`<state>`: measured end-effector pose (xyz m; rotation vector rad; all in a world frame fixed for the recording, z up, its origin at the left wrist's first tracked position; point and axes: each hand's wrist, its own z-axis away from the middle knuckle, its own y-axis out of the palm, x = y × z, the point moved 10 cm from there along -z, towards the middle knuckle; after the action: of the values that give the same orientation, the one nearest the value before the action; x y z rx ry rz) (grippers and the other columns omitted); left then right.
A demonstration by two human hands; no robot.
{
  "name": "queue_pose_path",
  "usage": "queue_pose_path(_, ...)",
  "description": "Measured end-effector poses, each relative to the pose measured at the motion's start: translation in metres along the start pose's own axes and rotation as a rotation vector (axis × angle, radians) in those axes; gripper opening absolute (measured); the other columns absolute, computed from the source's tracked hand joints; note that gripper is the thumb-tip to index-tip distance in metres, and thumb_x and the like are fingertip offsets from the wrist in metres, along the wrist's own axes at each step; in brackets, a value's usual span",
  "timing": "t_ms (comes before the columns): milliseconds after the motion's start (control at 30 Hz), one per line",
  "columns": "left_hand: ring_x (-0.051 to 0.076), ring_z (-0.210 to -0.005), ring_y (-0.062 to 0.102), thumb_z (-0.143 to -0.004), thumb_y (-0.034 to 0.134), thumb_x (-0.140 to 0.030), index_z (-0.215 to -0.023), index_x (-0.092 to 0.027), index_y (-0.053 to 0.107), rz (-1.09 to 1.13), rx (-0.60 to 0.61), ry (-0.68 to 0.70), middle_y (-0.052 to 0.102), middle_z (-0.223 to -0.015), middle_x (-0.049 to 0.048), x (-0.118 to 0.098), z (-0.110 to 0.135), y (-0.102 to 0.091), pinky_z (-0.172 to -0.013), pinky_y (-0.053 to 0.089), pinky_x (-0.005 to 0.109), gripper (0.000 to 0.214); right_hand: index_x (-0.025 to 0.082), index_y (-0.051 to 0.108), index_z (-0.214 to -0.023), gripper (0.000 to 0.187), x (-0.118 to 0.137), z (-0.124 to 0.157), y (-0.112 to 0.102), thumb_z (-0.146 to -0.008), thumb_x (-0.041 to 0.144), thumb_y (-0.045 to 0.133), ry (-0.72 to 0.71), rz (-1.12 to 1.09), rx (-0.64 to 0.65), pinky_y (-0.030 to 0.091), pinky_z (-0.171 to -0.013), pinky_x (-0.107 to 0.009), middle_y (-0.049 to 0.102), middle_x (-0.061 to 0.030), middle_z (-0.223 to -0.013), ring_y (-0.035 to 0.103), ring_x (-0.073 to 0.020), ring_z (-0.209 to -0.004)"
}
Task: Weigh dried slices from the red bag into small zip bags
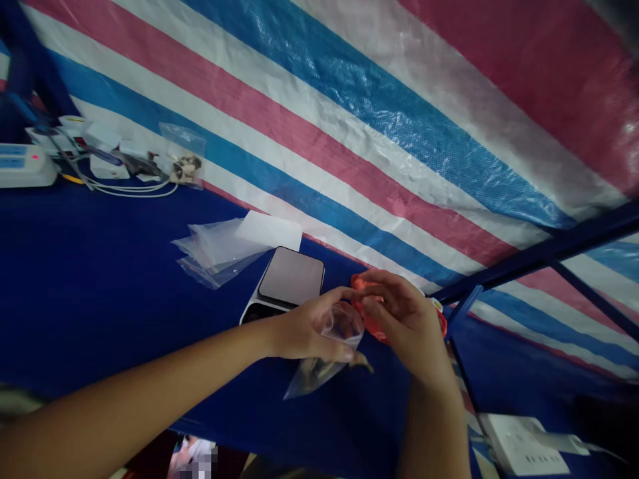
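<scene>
Ok so the main action is just below center of the frame: my left hand (304,330) is curled around the top of a clear plastic bag (324,356), with the fingers wrapped over its mouth, pinching it. There's something dark and brownish (319,372) down in the bottom corner of the bag, but I can't tell what it is. My right hand (407,326) is right beside it, fingers bent and closed over a red-orange packet (369,313), though the exact grip is hard to see. Just behind the hands sits a digital scale (292,279) on the blue table cover (100,279). Up and left of that is a loose stack of clear bags (214,249) with a white card (269,229) on it. Upper left there's another clear bag (184,156), plus a white device (24,166) and cables (134,189). A white power strip (519,446) sits lower right, and a striped tarp (349,133) fills the top.
</scene>
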<state>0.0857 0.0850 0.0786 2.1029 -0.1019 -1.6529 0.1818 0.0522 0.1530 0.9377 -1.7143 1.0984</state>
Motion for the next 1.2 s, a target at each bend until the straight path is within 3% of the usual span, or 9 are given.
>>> queue_pose_path(167, 0.018, -0.103, 0.059, -0.069, 0.082, -0.021, -0.127, -0.026, 0.053, -0.020, -0.367, 0.012, 0.060, -0.107, 0.0034, -0.006, -0.002, -0.035, -0.091, 0.049, 0.035, 0.065, 0.022, 0.066, -0.099, 0.023, -0.012, -0.005, -0.026, -0.099, 0.044, 0.058, -0.027, 0.341, -0.205, 0.050, -0.068, -0.029, 0.068, -0.0019, -0.087, 0.062, -0.0147, -0.074)
queue_pose_path(333, 0.018, -0.099, 0.060, -0.071, 0.080, -0.027, -0.128, -0.025, 0.050, -0.109, -0.443, 0.134, 0.060, -0.111, 0.0048, -0.056, 0.001, -0.049, -0.082, 0.050, 0.032, 0.064, 0.022, 0.064, -0.087, 0.025, -0.066, 0.021, -0.003, -0.084, 0.045, 0.074, 0.341, 0.724, 0.342, 0.043, -0.066, -0.029, 0.068, -0.0009, -0.082, 0.062, -0.0179, -0.076)
queue_pose_path(500, 0.017, -0.093, 0.062, -0.074, 0.072, -0.021, -0.132, -0.024, 0.049, -0.666, -0.320, 0.327, 0.063, -0.114, 0.0062, -0.136, -0.017, -0.040, -0.082, 0.050, 0.033, 0.062, 0.021, 0.062, -0.090, 0.040, -0.091, 0.041, -0.019, -0.064, 0.038, 0.087, 0.533, 1.025, 0.370, 0.044, -0.069, -0.032, 0.070, -0.0046, -0.089, 0.065, -0.0229, -0.081)
queue_pose_path(700, 0.034, -0.124, 0.058, -0.068, 0.078, -0.029, -0.148, -0.023, 0.044, -1.401, -0.015, 0.067, 0.061, -0.138, 0.0149, -0.073, -0.033, -0.039, -0.105, 0.043, 0.048, 0.087, 0.023, 0.065, -0.101, 0.041, -0.101, 0.095, -0.053, -0.079, 0.056, 0.075, 0.493, 1.088, 0.142, 0.048, -0.068, -0.035, 0.073, -0.0090, -0.100, 0.071, -0.0272, -0.085)
queue_pose_path(833, 0.035, -0.137, 0.050, -0.070, 0.083, -0.048, -0.145, -0.025, 0.048, -1.459, 0.038, 0.149, 0.055, -0.148, 0.0134, -0.057, -0.016, -0.038, -0.120, 0.029, 0.054, 0.086, 0.021, 0.066, -0.114, 0.045, -0.112, 0.144, -0.036, -0.095, 0.061, 0.055, 0.256, 1.151, -0.057, 0.043, -0.050, -0.032, 0.070, -0.0161, -0.106, 0.069, -0.0237, -0.065)
queue_pose_path(933, 0.025, -0.125, 0.060, -0.085, 0.071, -0.045, -0.131, -0.023, 0.059, -1.297, -0.174, 0.339, 0.066, -0.134, 0.0088, -0.093, 0.000, -0.063, -0.111, 0.042, 0.042, 0.052, 0.020, 0.066, -0.107, 0.046, -0.110, 0.154, -0.018, -0.106, 0.053, 0.033, 0.095, 1.088, -0.178, 0.047, -0.052, -0.031, 0.070, -0.0151, -0.099, 0.069, -0.0220, -0.066)
queue_pose_path(1033, 0.019, -0.100, 0.067, -0.092, 0.060, -0.038, -0.108, -0.020, 0.064, -1.111, -0.634, 0.463, 0.072, -0.109, 0.0059, -0.128, 0.033, -0.130, -0.091, 0.051, 0.032, 0.025, 0.019, 0.066, -0.101, 0.051, -0.095, 0.146, -0.014, -0.107, 0.054, 0.030, 0.073, 0.945, -0.238, 0.054, -0.062, -0.033, 0.071, -0.0138, -0.091, 0.071, -0.0242, -0.073)
queue_pose_path(1100, 0.016, -0.082, 0.064, -0.092, 0.056, -0.036, -0.096, -0.018, 0.064, -1.035, -0.970, 0.464, 0.071, -0.091, 0.0041, -0.132, 0.065, -0.178, -0.072, 0.049, 0.027, 0.020, 0.021, 0.068, -0.103, 0.050, -0.083, 0.141, 0.006, -0.106, 0.055, 0.032, 0.119, 0.748, -0.088, 0.056, -0.067, -0.033, 0.073, -0.0121, -0.090, 0.071, -0.0238, -0.076)
queue_pose_path(1200, 0.014, -0.071, 0.058, -0.090, 0.057, -0.034, -0.090, -0.018, 0.064, -1.044, -1.083, 0.409, 0.068, -0.080, 0.0023, -0.120, 0.085, -0.211, -0.065, 0.044, 0.026, 0.018, 0.027, 0.070, -0.112, 0.040, -0.061, 0.157, 0.093, -0.107, 0.051, 0.038, 0.198, 0.438, 0.452, 0.058, -0.068, -0.031, 0.073, -0.0062, -0.098, 0.071, -0.0213, -0.084)
